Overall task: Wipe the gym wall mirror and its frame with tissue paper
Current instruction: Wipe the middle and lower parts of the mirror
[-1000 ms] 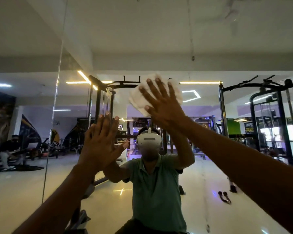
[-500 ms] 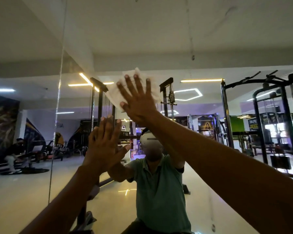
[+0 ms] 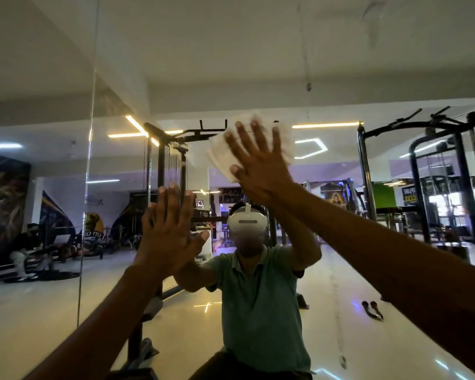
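Note:
The wall mirror (image 3: 340, 64) fills the whole view and reflects the gym and a person in a green shirt wearing a white headset. My right hand (image 3: 261, 165) presses a white tissue paper (image 3: 220, 152) flat against the glass with its fingers spread straight, above the reflected headset. My left hand (image 3: 167, 231) rests flat on the mirror lower and to the left, fingers straight and together, holding nothing. A vertical seam (image 3: 89, 165) between mirror panels runs down the left side. Smudges and drip marks show on the glass near the top and lower right.
Reflected in the glass are black cable machines (image 3: 422, 182) at right, a pull-up rack (image 3: 170, 160) behind my left hand, a seated person (image 3: 25, 250) at far left, and a shiny pale floor (image 3: 354, 338). Ceiling strip lights glare across the mirror.
My right hand swept the tissue left across the glass, then back to the right. My left hand has stayed pressed in about the same spot.

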`<action>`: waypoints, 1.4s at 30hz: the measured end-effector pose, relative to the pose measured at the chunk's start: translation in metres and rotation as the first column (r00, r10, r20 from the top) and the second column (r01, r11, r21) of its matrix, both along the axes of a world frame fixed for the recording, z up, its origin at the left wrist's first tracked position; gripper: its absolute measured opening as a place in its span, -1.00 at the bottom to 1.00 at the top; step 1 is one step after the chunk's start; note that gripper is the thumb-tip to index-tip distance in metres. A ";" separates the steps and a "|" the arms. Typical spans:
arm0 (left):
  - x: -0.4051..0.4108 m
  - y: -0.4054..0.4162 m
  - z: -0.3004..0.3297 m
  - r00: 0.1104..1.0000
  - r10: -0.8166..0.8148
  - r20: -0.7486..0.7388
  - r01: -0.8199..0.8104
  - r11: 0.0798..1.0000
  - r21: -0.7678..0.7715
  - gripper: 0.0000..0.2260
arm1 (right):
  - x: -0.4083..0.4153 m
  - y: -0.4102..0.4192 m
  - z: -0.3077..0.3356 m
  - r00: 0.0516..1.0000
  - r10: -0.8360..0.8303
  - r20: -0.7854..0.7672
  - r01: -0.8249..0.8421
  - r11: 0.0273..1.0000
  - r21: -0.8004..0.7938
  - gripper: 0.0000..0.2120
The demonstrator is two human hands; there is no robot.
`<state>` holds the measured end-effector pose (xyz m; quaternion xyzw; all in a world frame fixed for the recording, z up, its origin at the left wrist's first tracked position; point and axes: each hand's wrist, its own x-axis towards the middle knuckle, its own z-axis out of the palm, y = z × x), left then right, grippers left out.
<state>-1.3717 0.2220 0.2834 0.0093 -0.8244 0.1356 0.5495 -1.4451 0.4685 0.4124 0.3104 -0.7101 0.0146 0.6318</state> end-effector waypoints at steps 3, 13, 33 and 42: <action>0.004 -0.002 0.001 1.000 0.026 0.000 -0.026 1.000 -0.011 -0.16 | 0.015 -0.032 0.015 1.000 0.016 -0.012 -0.015 0.994 0.111 -0.36; 0.007 0.009 0.001 0.998 0.026 0.050 -0.028 0.999 0.044 -0.04 | -0.024 0.085 -0.025 0.998 0.003 0.068 -0.011 0.992 0.124 -0.33; 0.006 0.010 0.000 0.999 0.036 0.016 -0.037 0.998 0.053 -0.03 | -0.007 0.029 0.002 0.999 -0.008 0.053 0.003 0.995 0.099 -0.29; 0.017 -0.003 -0.003 0.998 0.051 0.030 -0.050 0.998 -0.033 -0.08 | -0.032 0.118 -0.037 0.998 -0.004 0.069 -0.008 0.985 0.170 -0.33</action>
